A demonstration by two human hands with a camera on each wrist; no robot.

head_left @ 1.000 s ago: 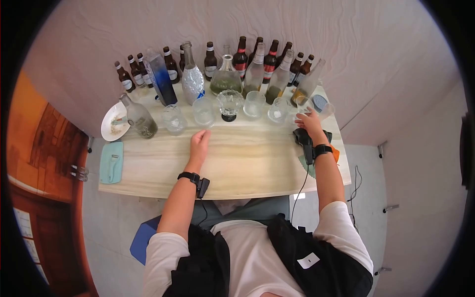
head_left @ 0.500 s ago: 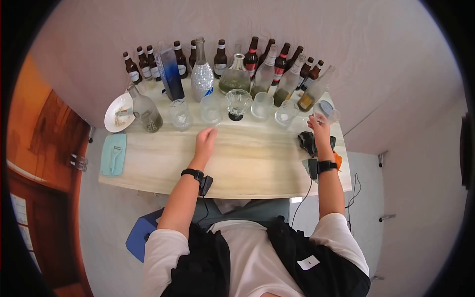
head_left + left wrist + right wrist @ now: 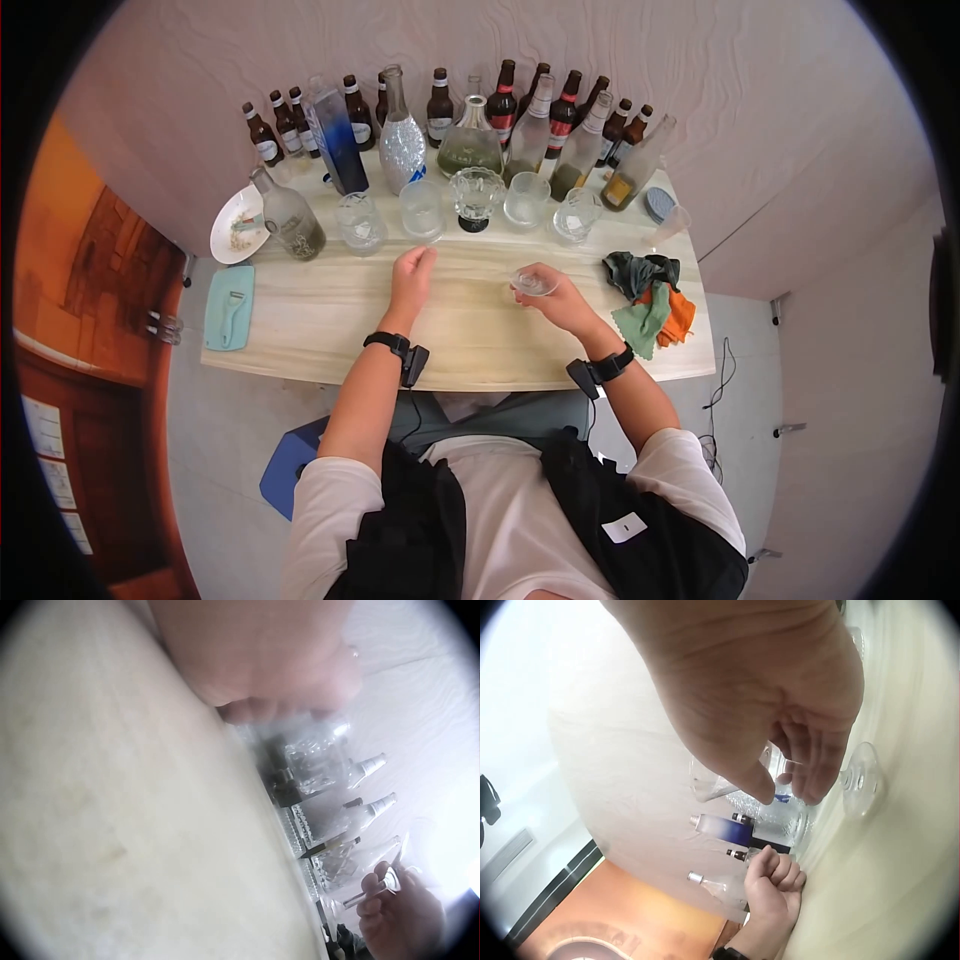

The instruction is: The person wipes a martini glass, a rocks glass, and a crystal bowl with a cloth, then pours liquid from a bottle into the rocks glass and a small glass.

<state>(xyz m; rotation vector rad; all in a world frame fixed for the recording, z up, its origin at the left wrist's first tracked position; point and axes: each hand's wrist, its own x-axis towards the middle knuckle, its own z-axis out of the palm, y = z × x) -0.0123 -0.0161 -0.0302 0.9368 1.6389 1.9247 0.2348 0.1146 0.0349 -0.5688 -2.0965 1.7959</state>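
My right hand [image 3: 562, 303] grips a small clear stemmed glass [image 3: 537, 284] above the right middle of the table. The right wrist view shows the glass tilted, its round foot [image 3: 865, 784] low beside the fingers and its flared bowl on the far side. Idle on the tabletop, my left hand [image 3: 409, 285] has loosely curled fingers and holds nothing. Just beyond it stands a clear tumbler [image 3: 423, 212], part of a row with a footed glass bowl [image 3: 477, 192] and several other tumblers. Another clear flared glass [image 3: 672, 226] is near the right edge.
Brown beer bottles [image 3: 440, 110], a blue bottle [image 3: 338, 140] and a glittery bottle [image 3: 402, 150] line the back. At left are a white plate [image 3: 228, 222], a grey bottle [image 3: 290, 218] and a peeler on a teal board [image 3: 217, 310]. Cloths [image 3: 642, 318] lie at right.
My right hand has come from the glasses at the right edge toward the table's middle, bringing the stemmed glass along. My left hand has stayed nearly in place.
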